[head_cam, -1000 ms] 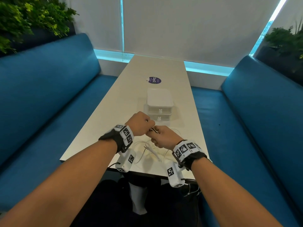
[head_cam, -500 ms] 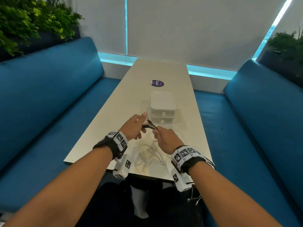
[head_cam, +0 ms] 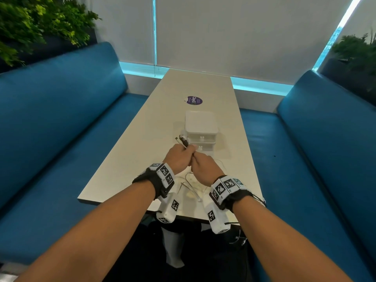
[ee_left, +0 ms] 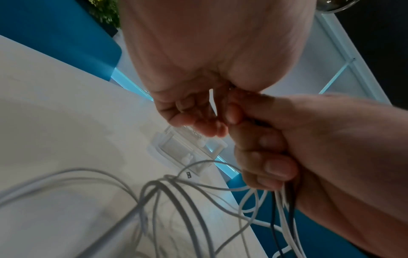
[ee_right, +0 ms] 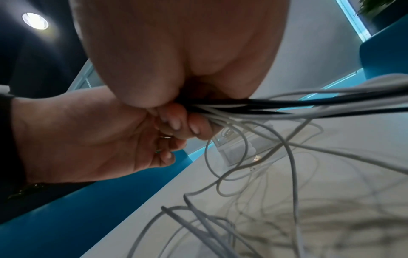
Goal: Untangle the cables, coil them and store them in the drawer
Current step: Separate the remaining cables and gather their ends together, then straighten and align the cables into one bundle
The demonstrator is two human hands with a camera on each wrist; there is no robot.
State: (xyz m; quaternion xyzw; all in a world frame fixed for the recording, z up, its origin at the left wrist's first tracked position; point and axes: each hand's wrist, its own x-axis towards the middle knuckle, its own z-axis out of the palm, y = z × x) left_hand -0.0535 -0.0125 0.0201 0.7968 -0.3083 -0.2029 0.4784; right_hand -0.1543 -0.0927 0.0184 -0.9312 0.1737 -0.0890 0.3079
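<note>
We've got both fists touching: left hand (head_cam: 179, 157) and right hand (head_cam: 204, 166) clamped round the cables (ee_right: 253, 106), near the table's (head_cam: 126, 165) near edge.

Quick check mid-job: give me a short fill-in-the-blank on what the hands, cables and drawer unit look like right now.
1. Both hands grip one bundle of ____ above the table.
2. The bundle mixes white strands with ____ ones.
3. The drawers of the drawer unit are ____.
4. The benches are ____ in colour.

Missing words: cables; black; closed; blue
</note>
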